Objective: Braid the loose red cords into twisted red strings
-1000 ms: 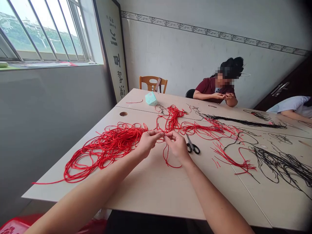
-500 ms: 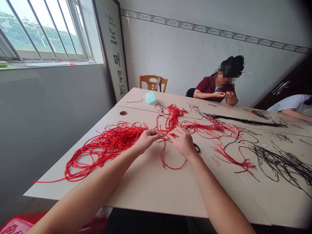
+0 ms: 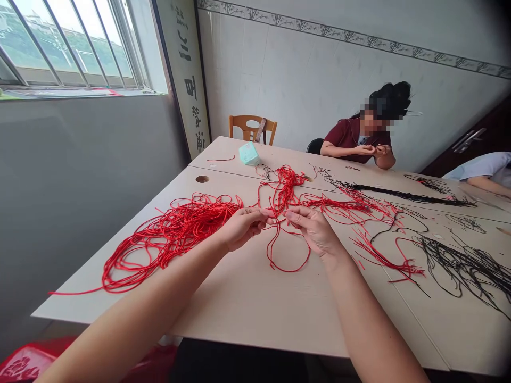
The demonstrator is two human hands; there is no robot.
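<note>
Red cord (image 3: 293, 271) runs from between the person's two hands, its loop curving toward the near side of the table (image 3: 255, 308). The left hand (image 3: 244, 226) pinches the cord between thumb and forefinger, so the gripped part lies right at its fingertips, with the loop below and to the right of them. The right hand (image 3: 313, 229) is just beside it, a small gap between the two; its thumb and forefinger are drawn together, but whether they grip a strand cannot be told. A large tangled red heap (image 3: 195, 223) lies left of the left hand, partly behind that forearm. Just beyond the fingertips lies a red bundle (image 3: 289, 183), and another red hank (image 3: 339, 206) stretches away to the right. Black strands (image 3: 475, 266) lie well apart from the right hand, near the table's right side. A mint-green box (image 3: 249, 154) stands farther back.
</note>
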